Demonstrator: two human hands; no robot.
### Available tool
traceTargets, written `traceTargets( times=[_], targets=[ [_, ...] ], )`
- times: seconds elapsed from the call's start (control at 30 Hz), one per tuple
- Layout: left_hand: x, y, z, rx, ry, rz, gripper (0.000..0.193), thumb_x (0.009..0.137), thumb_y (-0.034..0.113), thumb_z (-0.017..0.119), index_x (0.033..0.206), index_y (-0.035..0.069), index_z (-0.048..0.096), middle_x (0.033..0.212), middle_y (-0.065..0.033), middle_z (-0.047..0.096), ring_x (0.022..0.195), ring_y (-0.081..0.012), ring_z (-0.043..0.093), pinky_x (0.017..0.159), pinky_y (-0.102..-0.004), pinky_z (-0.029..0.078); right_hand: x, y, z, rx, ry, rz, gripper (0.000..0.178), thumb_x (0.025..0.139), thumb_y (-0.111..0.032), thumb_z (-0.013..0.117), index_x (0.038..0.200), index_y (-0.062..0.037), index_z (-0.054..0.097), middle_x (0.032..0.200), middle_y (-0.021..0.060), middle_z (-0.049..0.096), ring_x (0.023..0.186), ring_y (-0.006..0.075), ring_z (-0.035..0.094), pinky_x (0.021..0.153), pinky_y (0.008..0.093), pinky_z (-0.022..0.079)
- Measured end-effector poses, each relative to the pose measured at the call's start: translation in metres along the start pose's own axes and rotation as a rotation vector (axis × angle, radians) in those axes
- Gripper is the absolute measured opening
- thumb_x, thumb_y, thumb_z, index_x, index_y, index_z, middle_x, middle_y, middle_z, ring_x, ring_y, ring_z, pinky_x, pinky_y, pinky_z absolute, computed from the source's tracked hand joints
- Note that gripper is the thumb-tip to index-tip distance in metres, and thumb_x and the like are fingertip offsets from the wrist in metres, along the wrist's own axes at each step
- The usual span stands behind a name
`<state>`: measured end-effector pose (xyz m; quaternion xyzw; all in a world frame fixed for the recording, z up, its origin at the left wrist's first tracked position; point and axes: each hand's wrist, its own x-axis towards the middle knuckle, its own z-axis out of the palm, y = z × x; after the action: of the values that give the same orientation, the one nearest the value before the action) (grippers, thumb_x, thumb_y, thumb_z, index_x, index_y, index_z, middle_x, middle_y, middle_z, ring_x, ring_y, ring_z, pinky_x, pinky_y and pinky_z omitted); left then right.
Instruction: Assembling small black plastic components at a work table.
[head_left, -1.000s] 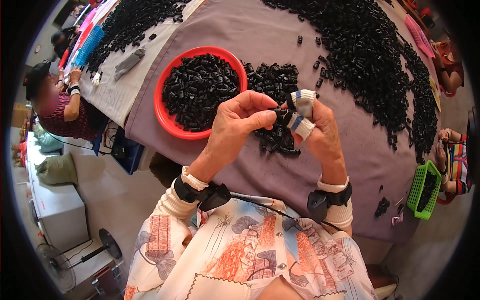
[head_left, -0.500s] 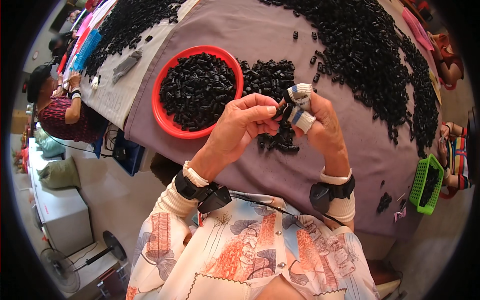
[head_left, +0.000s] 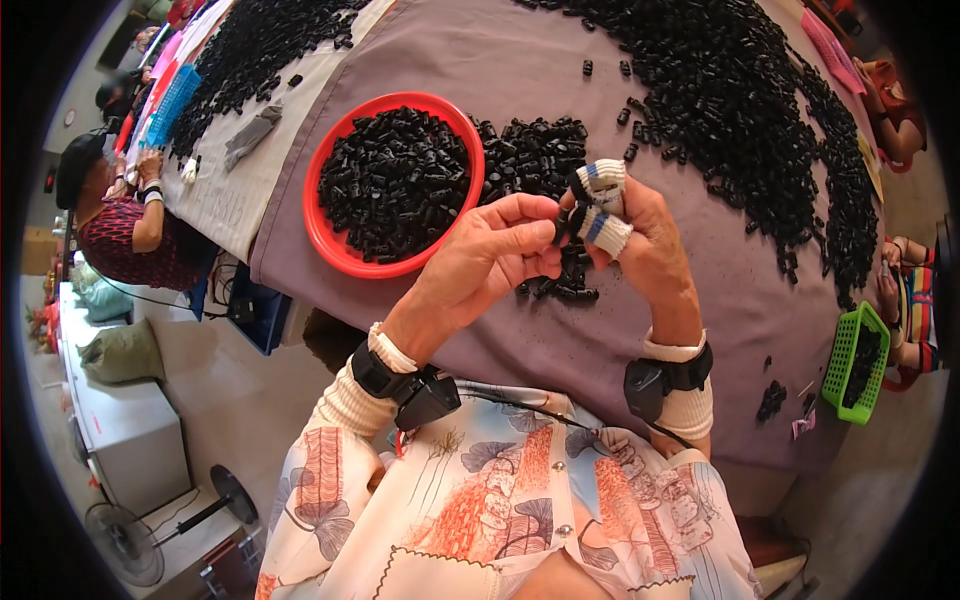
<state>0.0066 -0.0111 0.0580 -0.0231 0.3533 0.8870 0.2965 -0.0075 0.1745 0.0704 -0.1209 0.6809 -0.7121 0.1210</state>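
My left hand (head_left: pixel 475 262) is closed, thumb and fingertips pinching a small black cylindrical part (head_left: pixel 563 226). My right hand (head_left: pixel 652 250) wears knitted white finger covers (head_left: pixel 604 232) with blue stripes on its thumb and forefinger. Those two fingers close in on the same part from the right, and much of it is hidden between the hands. Beyond and to the left stands a round red basin (head_left: pixel 312 215) filled with similar black parts (head_left: pixel 395 180). A smaller pile of them (head_left: pixel 535 150) lies right of the basin, partly behind my fingers.
A large heap of black parts (head_left: pixel 720 110) spreads over the cloth-covered table (head_left: pixel 490 345) at far right. Another heap (head_left: pixel 255 50) lies far left. A green basket (head_left: pixel 850 375) sits at the right edge. Other people (head_left: pixel 125 215) work at both sides. A fan (head_left: pixel 125 540) stands lower left.
Both hands stay together around the black part. My right-hand finger covers have tilted slightly and drawn closer together, while the left hand has hardly moved.
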Motion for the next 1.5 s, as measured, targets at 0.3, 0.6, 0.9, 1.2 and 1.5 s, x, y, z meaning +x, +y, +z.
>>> traceTargets(
  times=[0.3, 0.6, 0.9, 1.2, 1.5],
  targets=[
    [-0.002, 0.002, 0.003, -0.128, -0.017, 0.023, 0.023, 0.089, 0.008, 0.054, 0.11, 0.0, 0.055, 0.089, -0.0068, 0.06, 0.072, -0.0129, 0.057, 0.071, -0.0304, 0.05, -0.003, -0.011, 0.0, -0.098, 0.046, 0.071, 0.018, 0.081, -0.017, 0.064, 0.088, -0.0032, 0.054, 0.066, -0.0012, 0.054, 0.051, 0.0036, 0.047, 0.043, 0.0195, 0.036],
    [0.001, 0.002, 0.013, -0.107, 0.054, 0.046, 0.021, 0.091, 0.008, 0.051, 0.109, -0.003, 0.055, 0.097, -0.0089, 0.062, 0.081, -0.0132, 0.06, 0.072, -0.0271, 0.051, 0.002, 0.001, 0.006, -0.315, -0.045, -0.033, 0.046, 0.065, -0.037, 0.077, 0.075, -0.0002, 0.052, 0.06, 0.0031, 0.049, 0.055, 0.0103, 0.042, 0.049, 0.0282, 0.037],
    [0.002, 0.0, 0.012, -0.081, 0.053, 0.059, 0.022, 0.091, 0.009, 0.052, 0.109, -0.003, 0.055, 0.096, -0.0077, 0.062, 0.081, -0.0116, 0.059, 0.072, -0.0263, 0.051, 0.004, -0.002, 0.006, -0.393, -0.061, -0.038, 0.042, 0.064, -0.033, 0.074, 0.073, 0.001, 0.052, 0.057, 0.0072, 0.048, 0.051, 0.0155, 0.044, 0.05, 0.0312, 0.038],
    [0.004, -0.001, 0.012, -0.032, 0.07, 0.068, 0.021, 0.091, 0.013, 0.053, 0.105, -0.003, 0.058, 0.092, -0.0064, 0.062, 0.079, -0.0106, 0.059, 0.071, -0.0258, 0.051, 0.002, -0.003, 0.005, -0.385, -0.08, -0.045, 0.041, 0.065, -0.031, 0.074, 0.073, 0.0021, 0.051, 0.059, 0.0086, 0.048, 0.053, 0.0159, 0.044, 0.051, 0.0313, 0.038],
    [0.003, -0.002, 0.016, -0.009, 0.086, 0.084, 0.021, 0.091, 0.014, 0.053, 0.104, -0.002, 0.058, 0.092, -0.0069, 0.062, 0.079, -0.0109, 0.06, 0.07, -0.0252, 0.051, -0.001, 0.0, 0.008, -0.359, -0.094, -0.063, 0.036, 0.07, -0.027, 0.072, 0.077, 0.0014, 0.051, 0.059, 0.0071, 0.046, 0.053, 0.0149, 0.042, 0.05, 0.0307, 0.038]
  ],
)
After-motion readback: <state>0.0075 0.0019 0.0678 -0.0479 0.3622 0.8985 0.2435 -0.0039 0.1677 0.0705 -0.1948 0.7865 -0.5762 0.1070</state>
